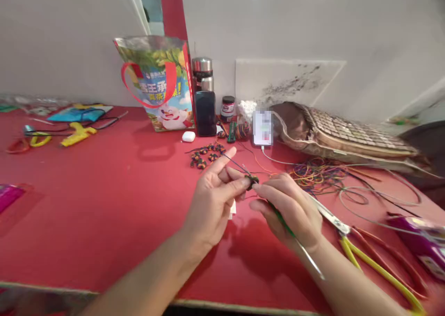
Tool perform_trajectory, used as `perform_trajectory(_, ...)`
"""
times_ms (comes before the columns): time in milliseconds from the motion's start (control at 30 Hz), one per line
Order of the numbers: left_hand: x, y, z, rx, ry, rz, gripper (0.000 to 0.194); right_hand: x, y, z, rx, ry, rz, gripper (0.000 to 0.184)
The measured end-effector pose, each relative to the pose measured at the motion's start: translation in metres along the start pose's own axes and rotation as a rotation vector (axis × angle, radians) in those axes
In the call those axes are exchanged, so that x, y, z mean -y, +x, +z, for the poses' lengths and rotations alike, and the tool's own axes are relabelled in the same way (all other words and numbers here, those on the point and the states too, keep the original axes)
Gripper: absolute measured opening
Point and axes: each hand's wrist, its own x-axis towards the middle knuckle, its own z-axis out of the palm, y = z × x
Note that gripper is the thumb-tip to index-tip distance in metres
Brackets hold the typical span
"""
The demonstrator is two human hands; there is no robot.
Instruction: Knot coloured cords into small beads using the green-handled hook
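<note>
My left hand [213, 197] pinches a small dark crochet piece [251, 181] between thumb and fingers. Its index finger is raised, with a dark strand of yarn [239, 165] running from it down to the piece. In my right hand [294, 209] is a crochet hook [285, 226] with a green grip; its metal tail points down past my wrist. The hook's front end meets the piece, but the exact contact is hidden by my fingers. On the table behind my left hand lies a chain of multicoloured crocheted pieces [200, 163].
Tangled multicoloured yarn [318, 174] and red-yellow scissors [342, 228] lie right of my hands. Behind stand a colourful bag [167, 93], a thermos [202, 70], a black phone-like object [205, 114] and a lit phone [263, 128] on a cable. A yellow glue gun [78, 134] lies far left.
</note>
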Motion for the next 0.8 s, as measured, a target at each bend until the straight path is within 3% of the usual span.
perform_trajectory(133, 0.004, -0.001, 0.001, 0.010, 0.209, 0.224, 0.081, 0.004, 0.001, 0.001, 0.003, -0.016, 0.051, 0.018)
perform_trajectory(333, 0.006, 0.002, -0.007, 0.100, 0.469, 0.484, 0.059, 0.013, -0.003, -0.002, -0.117, 0.246, 0.269, 0.024)
perform_trajectory(533, 0.005, 0.006, -0.013, 0.158, 0.511, 0.498, 0.057, 0.007, -0.002, -0.010, -0.118, 0.396, 0.500, 0.008)
perform_trajectory(800, -0.001, 0.006, -0.012, 0.167, 0.467, 0.353, 0.063, -0.003, -0.006, -0.014, -0.190, 0.622, 0.877, 0.024)
